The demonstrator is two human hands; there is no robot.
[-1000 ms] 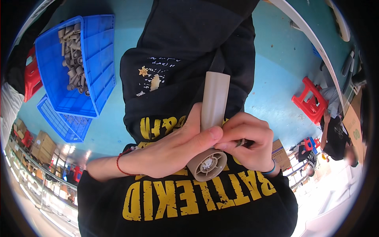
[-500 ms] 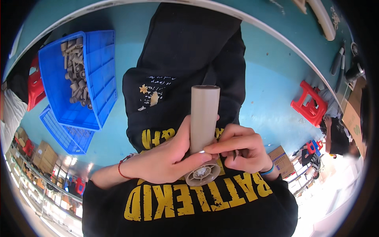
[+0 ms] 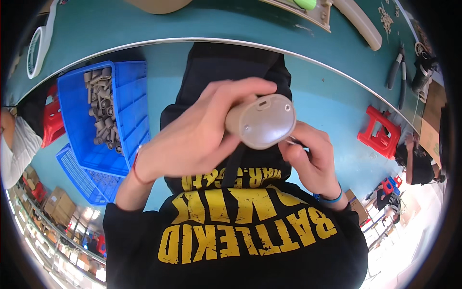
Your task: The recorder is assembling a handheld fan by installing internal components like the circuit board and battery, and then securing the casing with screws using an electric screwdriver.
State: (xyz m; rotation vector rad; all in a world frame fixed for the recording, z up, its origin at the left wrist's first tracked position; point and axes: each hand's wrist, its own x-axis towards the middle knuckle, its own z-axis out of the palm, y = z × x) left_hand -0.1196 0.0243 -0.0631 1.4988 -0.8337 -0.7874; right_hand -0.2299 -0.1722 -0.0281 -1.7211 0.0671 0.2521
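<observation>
My left hand [image 3: 199,127] is wrapped round a beige plastic tubular housing [image 3: 269,120]. The housing's rounded, shiny end faces up, with a slot and two small holes in it; its far end is hidden. Close by its right side, my right hand [image 3: 313,156] is closed in a pinch. A thin metal piece [image 3: 293,140] sticks out between those fingers toward the housing. It is too small to name, and I cannot tell whether it touches the housing.
Left of my lap, a blue crate [image 3: 132,113] holds several beige plastic parts [image 3: 102,111], beside a blue basket [image 3: 79,176]. The workbench edge [image 3: 231,40] runs ahead, with pliers [image 3: 398,72] and a curved beige piece [image 3: 361,24] on top. A red stool [image 3: 380,132] stands right.
The housing has turned from standing lengthwise, with its wheel-like end near me, to showing its rounded end. Both hands have moved up and away from my chest, and more workbench shows.
</observation>
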